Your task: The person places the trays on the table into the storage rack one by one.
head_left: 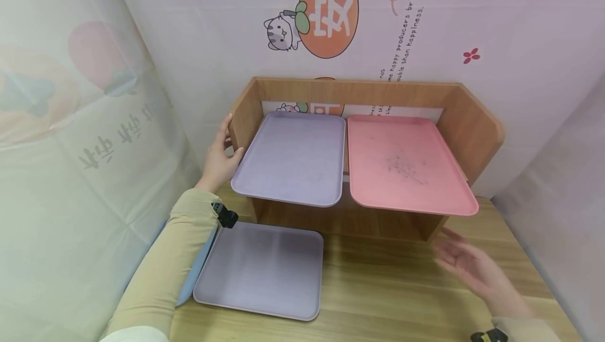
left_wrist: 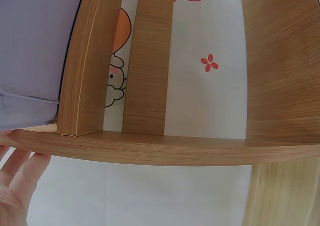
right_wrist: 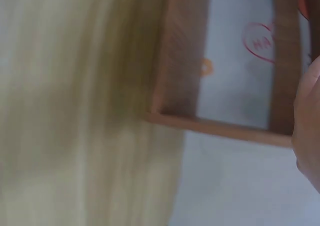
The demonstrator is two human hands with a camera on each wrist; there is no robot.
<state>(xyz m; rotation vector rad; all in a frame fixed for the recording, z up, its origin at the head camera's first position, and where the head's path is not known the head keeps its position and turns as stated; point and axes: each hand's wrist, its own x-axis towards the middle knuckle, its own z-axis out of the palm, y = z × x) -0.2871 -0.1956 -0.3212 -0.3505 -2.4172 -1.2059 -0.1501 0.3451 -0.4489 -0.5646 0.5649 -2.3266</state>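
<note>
A two-tier wooden shelf (head_left: 359, 92) stands against the backdrop. On its upper board lie a lilac tray (head_left: 293, 158) at left and a pink tray (head_left: 406, 163) at right, both jutting past the front. My left hand (head_left: 219, 157) holds the shelf's left side panel, fingers on its outer face and thumb at the front edge by the lilac tray. In the left wrist view those fingers (left_wrist: 30, 173) touch the panel. My right hand (head_left: 468, 266), blurred, is in the air beside the lower right corner of the shelf, fingers loosely extended, holding nothing.
Another lilac tray (head_left: 264, 271) lies on the wooden table (head_left: 378, 289) in front of the shelf's left part. A blue tray (head_left: 194, 273) is partly hidden under my left forearm. Printed cloth (head_left: 212, 27) hangs behind and on both sides.
</note>
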